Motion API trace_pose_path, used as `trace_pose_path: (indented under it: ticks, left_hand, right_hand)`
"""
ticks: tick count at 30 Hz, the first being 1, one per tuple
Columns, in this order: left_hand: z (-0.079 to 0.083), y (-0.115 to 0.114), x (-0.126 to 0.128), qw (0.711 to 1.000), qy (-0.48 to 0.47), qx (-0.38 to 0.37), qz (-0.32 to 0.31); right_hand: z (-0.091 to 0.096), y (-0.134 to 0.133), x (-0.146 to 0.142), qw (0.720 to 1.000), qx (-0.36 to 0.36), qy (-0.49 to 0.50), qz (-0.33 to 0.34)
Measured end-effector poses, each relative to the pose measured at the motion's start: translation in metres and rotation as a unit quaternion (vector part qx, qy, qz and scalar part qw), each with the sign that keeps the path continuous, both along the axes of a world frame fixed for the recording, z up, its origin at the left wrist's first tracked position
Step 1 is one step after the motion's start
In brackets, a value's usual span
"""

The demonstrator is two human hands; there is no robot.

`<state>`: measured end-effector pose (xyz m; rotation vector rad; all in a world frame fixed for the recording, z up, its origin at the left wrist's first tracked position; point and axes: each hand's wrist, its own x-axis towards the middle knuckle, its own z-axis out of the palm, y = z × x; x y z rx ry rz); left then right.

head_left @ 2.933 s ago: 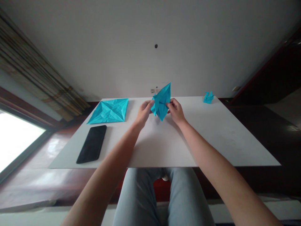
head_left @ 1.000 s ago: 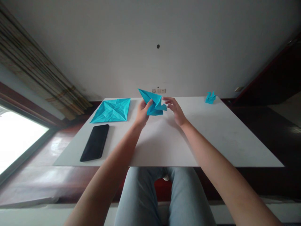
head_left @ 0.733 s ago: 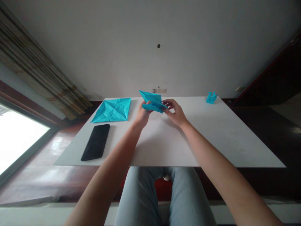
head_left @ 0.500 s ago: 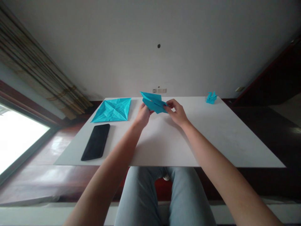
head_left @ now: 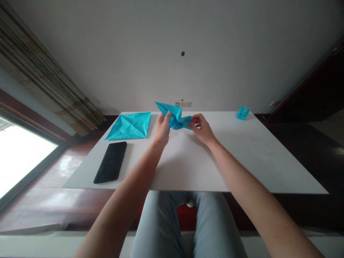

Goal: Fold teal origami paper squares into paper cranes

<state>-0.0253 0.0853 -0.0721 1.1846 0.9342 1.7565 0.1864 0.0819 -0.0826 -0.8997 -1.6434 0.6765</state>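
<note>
A partly folded blue origami paper (head_left: 175, 116) is held above the far middle of the table, a long point sticking out to the upper left. My left hand (head_left: 162, 128) grips its left part, thumb on the near face; the other fingers are mostly hidden behind. My right hand (head_left: 201, 126) pinches the narrower right end between thumb and fingers. A second sheet of blue paper (head_left: 130, 125), creased all over, lies flat to the left of my left hand.
On the white table (head_left: 255, 157), a black phone-like slab (head_left: 110, 163) lies at the near left. A small folded blue paper bird (head_left: 243, 113) stands at the far right corner. Behind the table rises a grey wall (head_left: 215, 64) with sockets (head_left: 183, 104).
The held paper has turned and changed shape: its right part now narrows and bends, and the left point shows more. My left thumb has come onto the paper's near face.
</note>
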Motion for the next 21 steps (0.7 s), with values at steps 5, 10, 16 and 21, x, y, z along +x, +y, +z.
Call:
trace_pose_path:
  ticks: [5, 10, 16, 21]
  left_hand:
    - [0.002, -0.006, 0.009, 1.000, 0.009, 0.022, -0.020]
    - [0.005, -0.014, 0.018, 0.998, 0.010, 0.029, -0.054]
    - [0.002, -0.013, 0.022, 0.999, 0.022, 0.022, -0.029]
    - [-0.001, -0.011, 0.021, 0.999, 0.021, 0.015, -0.028]
  right_hand:
    - [0.004, -0.010, -0.006, 0.998, 0.046, -0.034, -0.010]
    - [0.008, -0.015, -0.006, 0.995, 0.089, -0.025, -0.032]
    - [0.013, -0.020, -0.008, 0.989, 0.121, -0.059, -0.062]
    - [0.010, -0.016, -0.006, 0.986, 0.118, -0.030, -0.110]
